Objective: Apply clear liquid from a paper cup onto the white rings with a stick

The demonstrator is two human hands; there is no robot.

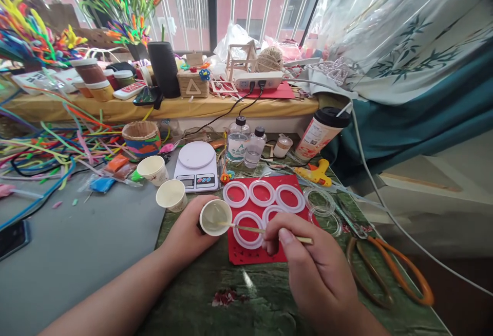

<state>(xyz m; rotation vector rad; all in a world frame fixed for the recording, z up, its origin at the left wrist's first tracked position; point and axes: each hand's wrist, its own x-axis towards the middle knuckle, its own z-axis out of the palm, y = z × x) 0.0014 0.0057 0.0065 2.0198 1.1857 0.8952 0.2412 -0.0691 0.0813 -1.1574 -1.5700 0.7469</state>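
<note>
My left hand is wrapped round a paper cup that holds a clear, pale liquid. Between the fingers of my right hand is a thin wooden stick, its far end dipped into that cup. Just beyond my hands lies a red sheet with several white ring moulds on it; my right hand hides part of one ring. Two more paper cups stand left of the held one, beside a white kitchen scale.
Two clear bottles stand behind the red sheet. To the right are a yellow glue gun, clear rings and orange-handled scissors. A lidded drink cup stands at the back right, and a phone lies far left.
</note>
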